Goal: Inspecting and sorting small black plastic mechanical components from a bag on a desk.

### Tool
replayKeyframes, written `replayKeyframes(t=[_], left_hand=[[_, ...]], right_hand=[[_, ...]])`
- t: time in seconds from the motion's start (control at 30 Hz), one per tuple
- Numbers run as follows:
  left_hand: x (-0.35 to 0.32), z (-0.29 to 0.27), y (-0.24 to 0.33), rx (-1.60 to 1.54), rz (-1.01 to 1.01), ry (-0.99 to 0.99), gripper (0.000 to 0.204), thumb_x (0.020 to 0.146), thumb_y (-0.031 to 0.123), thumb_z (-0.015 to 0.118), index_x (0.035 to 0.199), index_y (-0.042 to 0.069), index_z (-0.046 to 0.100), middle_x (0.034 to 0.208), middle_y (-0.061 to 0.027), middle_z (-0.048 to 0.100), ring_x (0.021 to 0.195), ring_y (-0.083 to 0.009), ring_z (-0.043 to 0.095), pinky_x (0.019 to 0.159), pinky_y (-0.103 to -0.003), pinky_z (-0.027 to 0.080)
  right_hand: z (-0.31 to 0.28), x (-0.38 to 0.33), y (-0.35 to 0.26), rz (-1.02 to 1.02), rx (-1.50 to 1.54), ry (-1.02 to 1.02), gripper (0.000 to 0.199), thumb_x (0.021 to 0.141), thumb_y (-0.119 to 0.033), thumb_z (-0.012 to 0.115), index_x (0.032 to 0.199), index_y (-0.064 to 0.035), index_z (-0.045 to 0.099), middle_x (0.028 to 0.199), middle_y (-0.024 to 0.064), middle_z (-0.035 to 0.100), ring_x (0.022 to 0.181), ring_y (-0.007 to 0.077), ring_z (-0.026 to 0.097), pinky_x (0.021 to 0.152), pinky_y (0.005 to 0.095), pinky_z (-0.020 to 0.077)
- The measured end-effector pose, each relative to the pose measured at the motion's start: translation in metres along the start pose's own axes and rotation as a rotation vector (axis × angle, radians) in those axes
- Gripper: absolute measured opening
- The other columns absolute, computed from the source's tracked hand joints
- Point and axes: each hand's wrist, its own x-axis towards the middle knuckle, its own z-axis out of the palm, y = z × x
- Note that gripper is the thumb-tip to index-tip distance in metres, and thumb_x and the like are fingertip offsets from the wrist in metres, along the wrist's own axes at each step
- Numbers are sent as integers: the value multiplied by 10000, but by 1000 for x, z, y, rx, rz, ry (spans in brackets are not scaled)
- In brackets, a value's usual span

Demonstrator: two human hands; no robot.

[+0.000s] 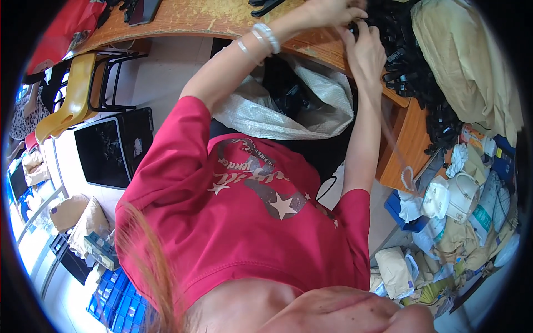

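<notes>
Your wooden table (222,19) carries a heap of black plastic parts (413,72) at its far right edge. Your left hand (333,10) and right hand (366,53) pinch one small black part (353,28); its long axis cannot be told.

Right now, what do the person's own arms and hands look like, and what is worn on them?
Both arms are bare below the short sleeves of a red T-shirt with silver stars. The left hand has pale bead bracelets at its wrist. The right hand wears nothing visible. No gloves on either.
</notes>
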Motion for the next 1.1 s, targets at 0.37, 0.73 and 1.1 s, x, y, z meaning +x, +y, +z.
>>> replayKeyframes(t=[0.37,0.73,1.1], left_hand=[[-17,-10,1,819,202,-308,152,776,149,583,800,-1,580,755,-159,590,607,-266,625,485,-355,481],[-67,-56,41,261,-9,82,253,826,171,656,989,-16,605,775,-159,550,716,-321,594,568,-403,466],[-88,-48,67,-1224,-911,148,419,972,318,430,936,-28,664,586,-96,612,423,-96,484,400,-204,349]], right_hand=[[14,-9,5,45,180,115,235,803,-171,687,967,-26,600,871,206,632,787,389,642,684,443,509],[-6,-27,-16,306,1243,10,173,866,6,609,1029,-4,666,941,57,654,817,116,654,668,211,499],[-33,-44,-31,-131,1011,-67,264,871,28,597,1121,-20,665,924,47,616,812,100,608,694,195,475]])
